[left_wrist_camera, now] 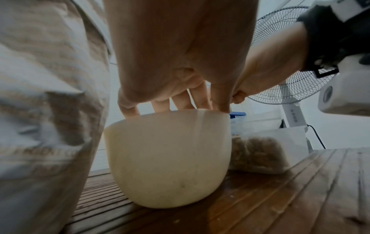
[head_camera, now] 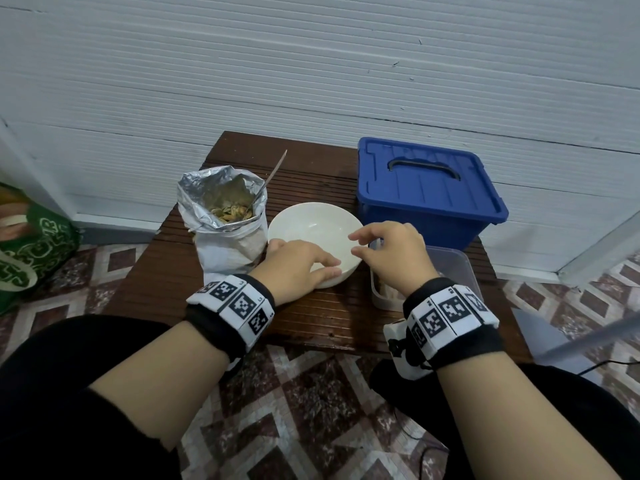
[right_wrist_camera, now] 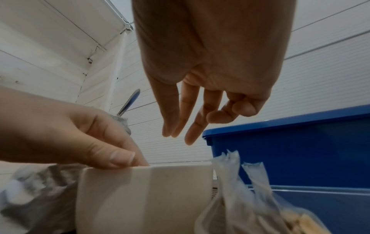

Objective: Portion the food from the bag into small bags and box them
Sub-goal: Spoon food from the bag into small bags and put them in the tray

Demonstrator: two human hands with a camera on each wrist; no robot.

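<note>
An open foil bag (head_camera: 228,237) of food stands at the table's left with a spoon (head_camera: 275,173) stuck in it. Beside it sits a white bowl (head_camera: 311,223), and nothing shows inside it. My left hand (head_camera: 304,265) pinches the bowl's near rim (right_wrist_camera: 144,197), thumb outside and fingers over the edge (left_wrist_camera: 170,71). My right hand (head_camera: 391,251) hovers above the bowl's right rim with fingers relaxed (right_wrist_camera: 200,110), holding nothing. Under it is a clear plastic container (head_camera: 457,271) with a knotted small bag (right_wrist_camera: 240,190) of food inside.
A blue box (head_camera: 426,188) with its lid on stands at the table's back right, against the white wall. The small wooden table (head_camera: 311,323) is bare at the front. A green bag (head_camera: 31,244) sits on the tiled floor at left. A standing fan (left_wrist_camera: 290,63) is at right.
</note>
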